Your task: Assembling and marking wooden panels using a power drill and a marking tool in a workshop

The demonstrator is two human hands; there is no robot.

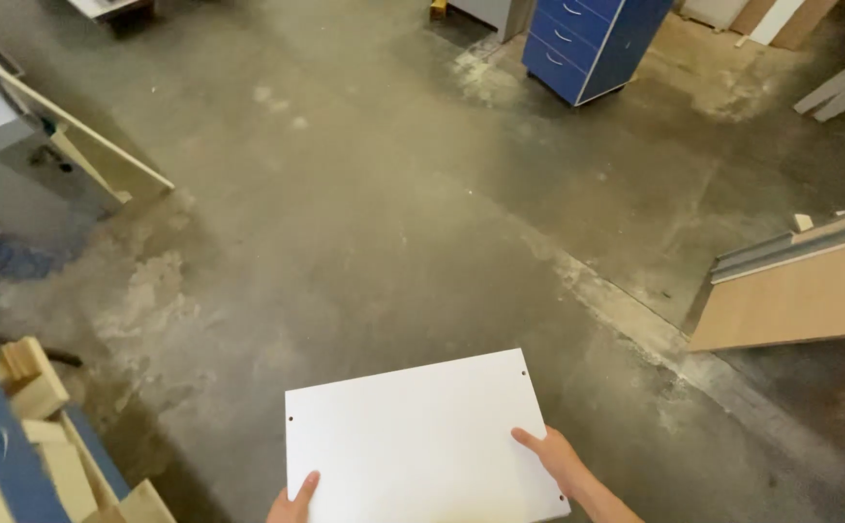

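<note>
White panel point(422, 441) at bottom centre of frame, held flat above the concrete floor point(364, 223). Left hand point(294, 504) at bottom edge, thumb up on panel's lower-left corner, rest of fingers cut off, grip not readable. Right hand point(556, 460) gripping panel's right edge, thumb on top face. Blue drawer cabinet point(592, 44) upper right. Brown board point(800, 295) leaning at right edge. Wood offcuts point(35, 387) lower left.
</note>
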